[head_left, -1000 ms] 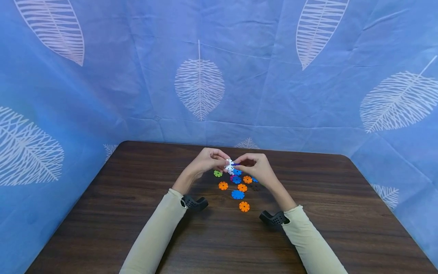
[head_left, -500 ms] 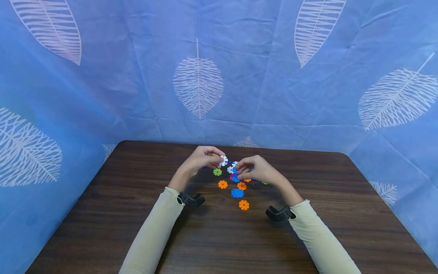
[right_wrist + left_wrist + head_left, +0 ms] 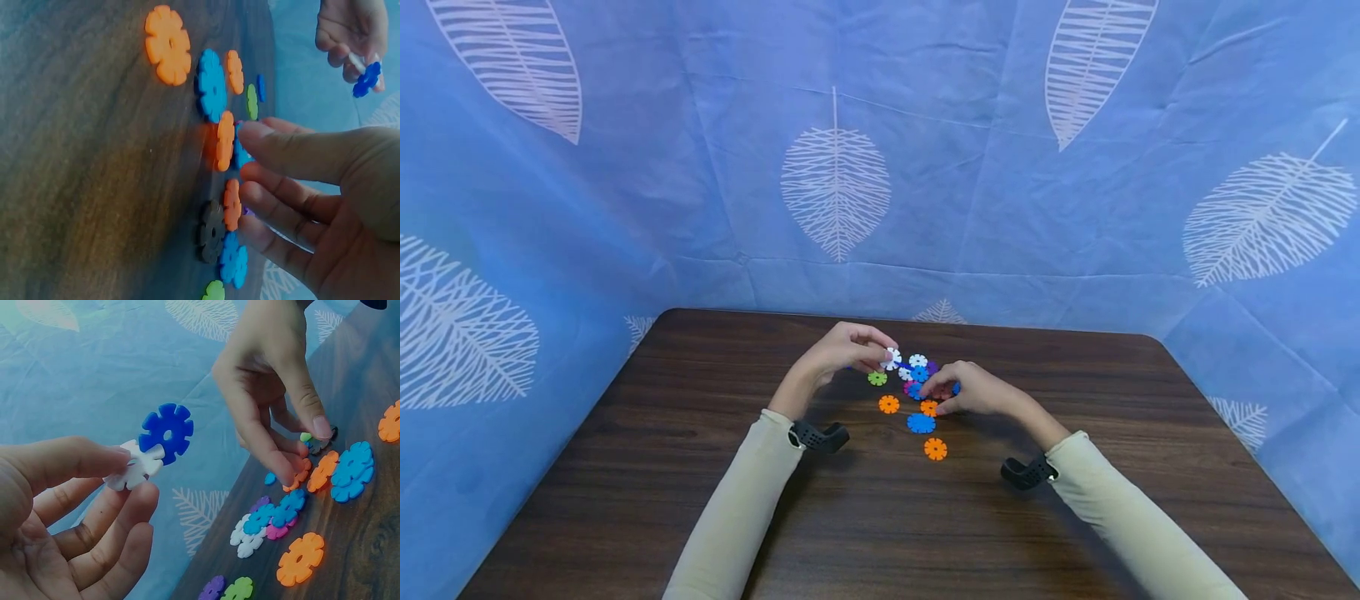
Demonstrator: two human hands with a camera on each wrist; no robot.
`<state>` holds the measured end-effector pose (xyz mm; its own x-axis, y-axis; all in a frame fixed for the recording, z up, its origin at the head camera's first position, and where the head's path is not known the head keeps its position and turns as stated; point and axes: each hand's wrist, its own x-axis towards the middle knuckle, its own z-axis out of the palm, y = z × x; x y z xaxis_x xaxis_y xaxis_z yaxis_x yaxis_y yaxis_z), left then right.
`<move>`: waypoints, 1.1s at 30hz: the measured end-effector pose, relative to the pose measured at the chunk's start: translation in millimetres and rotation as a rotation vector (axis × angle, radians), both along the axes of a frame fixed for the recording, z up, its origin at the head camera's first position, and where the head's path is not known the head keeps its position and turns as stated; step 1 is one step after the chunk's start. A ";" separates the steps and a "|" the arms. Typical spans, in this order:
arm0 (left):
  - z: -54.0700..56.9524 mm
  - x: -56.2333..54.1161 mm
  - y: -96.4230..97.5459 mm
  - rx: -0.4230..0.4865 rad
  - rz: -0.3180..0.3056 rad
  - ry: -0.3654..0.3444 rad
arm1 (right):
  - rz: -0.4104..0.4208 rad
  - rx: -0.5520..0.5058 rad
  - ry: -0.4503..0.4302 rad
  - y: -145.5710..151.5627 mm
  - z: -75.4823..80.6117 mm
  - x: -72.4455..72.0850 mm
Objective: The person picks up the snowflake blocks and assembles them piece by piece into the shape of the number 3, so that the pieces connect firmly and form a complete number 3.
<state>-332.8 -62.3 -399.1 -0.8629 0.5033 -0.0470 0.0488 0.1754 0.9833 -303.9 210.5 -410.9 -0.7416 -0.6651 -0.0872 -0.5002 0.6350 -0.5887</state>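
Observation:
My left hand [image 3: 853,346] pinches a white notched plastic disc [image 3: 142,470] between thumb and fingers, raised above the table. A dark blue disc [image 3: 179,429] is slotted into its edge and sticks out past the fingertips. The right hand [image 3: 973,390] reaches low over the scattered discs, thumb and fingers apart with nothing between them. Its thumb [image 3: 259,134] comes close to an orange disc [image 3: 225,142], while the other fingers are near another orange disc [image 3: 232,205]. A black disc [image 3: 212,232] lies beside that one.
Several more discs lie on the dark wooden table [image 3: 880,533]: a light blue pair [image 3: 351,474], a green one [image 3: 877,378], an orange one [image 3: 936,449] closest to me, and an overlapping white and blue cluster [image 3: 257,520]. A blue leaf-patterned cloth [image 3: 715,208] hangs behind the table.
The hands were together at the white disc; they have since parted. The right hand let go and moved right and nearer to me, down over the discs. The left shifted slightly left, still holding the joined discs.

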 end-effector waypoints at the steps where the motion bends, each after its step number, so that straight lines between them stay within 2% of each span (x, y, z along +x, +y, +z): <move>1: 0.1 0.2 -0.1 -0.002 -0.002 -0.002 | 0.008 0.005 -0.001 0.2 -0.8 -1.0; 9: 0.2 1.0 0.8 -0.004 -0.023 -0.031 | 0.090 0.039 -0.051 1.3 -4.0 -9.1; 19: 0.0 0.4 -0.6 -0.002 -0.045 -0.045 | 0.085 0.066 -0.063 -1.7 -5.9 -13.7; 25: 0.3 2.0 -0.2 0.000 -0.046 -0.049 | 0.043 0.041 -0.098 -0.5 -9.1 -15.5; 33: -1.2 0.3 -0.2 0.000 -0.041 -0.052 | 0.030 -0.070 -0.153 3.5 -7.0 -16.5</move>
<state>-332.5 -62.5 -400.3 -0.8380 0.5380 -0.0908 0.0052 0.1743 0.9847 -320.4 214.0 -417.9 -0.7029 -0.6951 -0.1507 -0.4192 0.5761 -0.7017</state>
